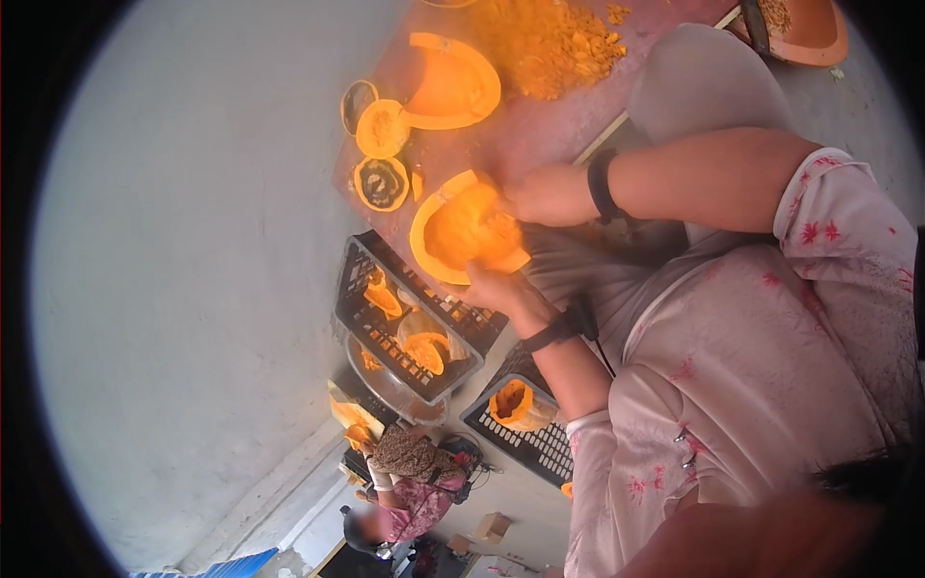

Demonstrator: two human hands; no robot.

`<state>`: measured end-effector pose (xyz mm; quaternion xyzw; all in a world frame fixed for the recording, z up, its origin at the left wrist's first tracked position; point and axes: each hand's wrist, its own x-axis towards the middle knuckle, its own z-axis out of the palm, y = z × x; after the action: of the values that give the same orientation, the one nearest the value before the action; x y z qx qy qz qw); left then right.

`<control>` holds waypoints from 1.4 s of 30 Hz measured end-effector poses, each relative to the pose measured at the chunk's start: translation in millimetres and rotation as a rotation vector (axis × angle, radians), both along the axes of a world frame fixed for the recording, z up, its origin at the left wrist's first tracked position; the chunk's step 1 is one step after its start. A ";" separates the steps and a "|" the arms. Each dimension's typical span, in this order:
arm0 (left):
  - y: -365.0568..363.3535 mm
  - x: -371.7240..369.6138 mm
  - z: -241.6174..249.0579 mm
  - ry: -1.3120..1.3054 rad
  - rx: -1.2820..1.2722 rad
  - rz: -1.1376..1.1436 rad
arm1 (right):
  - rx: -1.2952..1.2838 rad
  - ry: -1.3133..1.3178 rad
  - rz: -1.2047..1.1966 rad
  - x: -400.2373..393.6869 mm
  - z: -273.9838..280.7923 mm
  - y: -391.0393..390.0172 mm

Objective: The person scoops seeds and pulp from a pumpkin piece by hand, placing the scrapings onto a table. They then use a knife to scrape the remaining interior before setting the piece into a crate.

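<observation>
A hollowed pumpkin piece (pixel 448 217) with a thick orange rim is held over the edge of a reddish tabletop (pixel 540 135). My left hand (pixel 491 289) is closed on its lower edge. My right hand (pixel 544 196), fingers curled, is at the pumpkin's opening; blur and orange glare hide its fingertips and anything in them. Beside the pumpkin lie round cut pumpkin ends (pixel 383 128), one with a dark, bumpy face (pixel 381 183). Another large cut pumpkin half (pixel 453 87) rests farther along, near a heap of orange pulp (pixel 568 48).
Below the tabletop, a black plastic crate (pixel 462 371) holds pumpkin pieces, with a metal basin (pixel 424 409) under it. A second crate (pixel 554 458) holds another pumpkin piece. An orange tub (pixel 819 39) stands at top right. Another person (pixel 424 501) works near the wall.
</observation>
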<state>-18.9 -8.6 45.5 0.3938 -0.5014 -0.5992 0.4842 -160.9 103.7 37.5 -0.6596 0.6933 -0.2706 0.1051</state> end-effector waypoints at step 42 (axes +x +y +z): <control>15.2 -14.2 -11.7 -0.189 -0.609 0.147 | 0.138 -0.430 0.053 -2.4 22.5 -11.8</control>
<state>-33.1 6.6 33.8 0.3199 -0.6706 -0.3462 0.5729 -163.2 91.9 60.0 -0.5959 0.6541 -0.3542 0.3025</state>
